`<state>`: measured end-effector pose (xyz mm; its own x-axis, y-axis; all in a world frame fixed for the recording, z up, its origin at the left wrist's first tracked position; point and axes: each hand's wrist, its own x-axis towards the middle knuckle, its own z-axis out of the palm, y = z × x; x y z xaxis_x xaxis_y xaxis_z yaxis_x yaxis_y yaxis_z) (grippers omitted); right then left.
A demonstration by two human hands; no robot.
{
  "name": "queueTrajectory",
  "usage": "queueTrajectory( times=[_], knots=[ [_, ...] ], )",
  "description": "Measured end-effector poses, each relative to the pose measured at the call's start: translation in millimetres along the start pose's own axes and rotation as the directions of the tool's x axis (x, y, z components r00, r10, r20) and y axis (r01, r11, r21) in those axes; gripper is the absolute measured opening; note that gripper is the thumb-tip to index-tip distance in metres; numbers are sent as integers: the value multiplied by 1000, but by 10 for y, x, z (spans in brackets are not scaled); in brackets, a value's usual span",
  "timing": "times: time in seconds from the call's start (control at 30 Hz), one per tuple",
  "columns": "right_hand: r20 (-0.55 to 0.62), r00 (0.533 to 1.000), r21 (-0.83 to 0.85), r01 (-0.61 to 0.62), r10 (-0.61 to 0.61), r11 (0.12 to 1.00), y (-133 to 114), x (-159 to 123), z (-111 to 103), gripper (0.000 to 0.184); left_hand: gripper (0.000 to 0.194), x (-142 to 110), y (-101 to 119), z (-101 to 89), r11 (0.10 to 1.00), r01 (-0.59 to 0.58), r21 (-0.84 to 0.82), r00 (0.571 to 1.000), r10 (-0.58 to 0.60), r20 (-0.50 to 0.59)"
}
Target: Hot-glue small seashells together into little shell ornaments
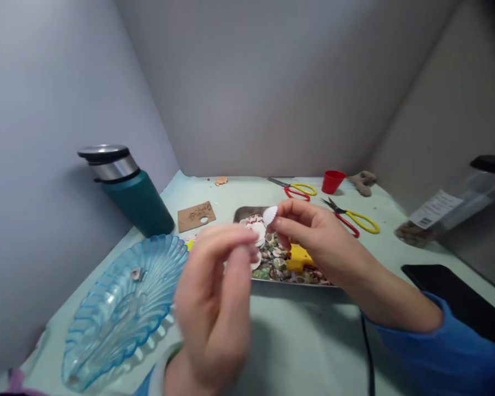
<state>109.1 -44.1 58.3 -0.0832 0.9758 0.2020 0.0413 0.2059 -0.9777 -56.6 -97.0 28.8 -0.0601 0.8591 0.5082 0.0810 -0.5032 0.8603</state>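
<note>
My right hand (309, 223) pinches a small white scallop shell (270, 215) between thumb and fingertips, above the far edge of a metal tray (268, 282). Several seashells (277, 258) of mixed colours fill the tray, with flat white pieces at its left. A yellow plastic object (299, 257), perhaps a glue gun, lies on the shells, partly behind my right wrist. Nearer to me, my left hand (216, 297) is slightly blurred, its fingers closed toward the thumb. Anything between those fingertips cannot be made out.
At left are a blue shell-shaped dish (107, 308) holding a small grey piece, a teal bottle (138, 201) and a brown board (196, 215). Behind the tray lie scissors (299, 190), more scissors (350, 216) and a red cup (333, 181). A clear container (441, 212) leans at right, beyond a black slab (457, 297).
</note>
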Motion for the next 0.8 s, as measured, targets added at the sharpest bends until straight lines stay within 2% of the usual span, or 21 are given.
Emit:
queueTrajectory(
  times=[0.1, 0.2, 0.27, 0.37, 0.43, 0.63, 0.8],
  knots=[
    [18, 1000, 0, 1, -1, 1000, 69, -18, 20, 4, 22, 442, -64, 242, 989, 147, 33, 983, -150, 108],
    [-11, 1000, -70, 23, -23, 997, 76, -11, -16, 5, 25, 623, -178, 352, 962, 270, -44, 931, -249, 268],
    [-32, 998, -194, 55, -63, 979, 84, 5, -55, 6, 26, 659, -241, 370, 948, 305, -91, 914, -264, 309],
    [-55, 987, -433, 112, -150, 894, 104, 26, -121, 7, 29, 695, -302, 374, 942, 319, -106, 918, -279, 283],
    [-74, 975, -530, 141, -211, 836, 117, 32, -153, 8, 31, 719, -335, 379, 930, 346, -121, 911, -303, 279],
    [-24, 953, -656, 213, -302, 724, 198, 48, -145, 13, 40, 691, -461, 399, 823, 507, -255, 831, -387, 400],
    [14, 952, -700, 228, -306, 677, 276, 73, -130, 11, 37, 669, -510, 404, 800, 552, -234, 799, -428, 422]
  ],
)
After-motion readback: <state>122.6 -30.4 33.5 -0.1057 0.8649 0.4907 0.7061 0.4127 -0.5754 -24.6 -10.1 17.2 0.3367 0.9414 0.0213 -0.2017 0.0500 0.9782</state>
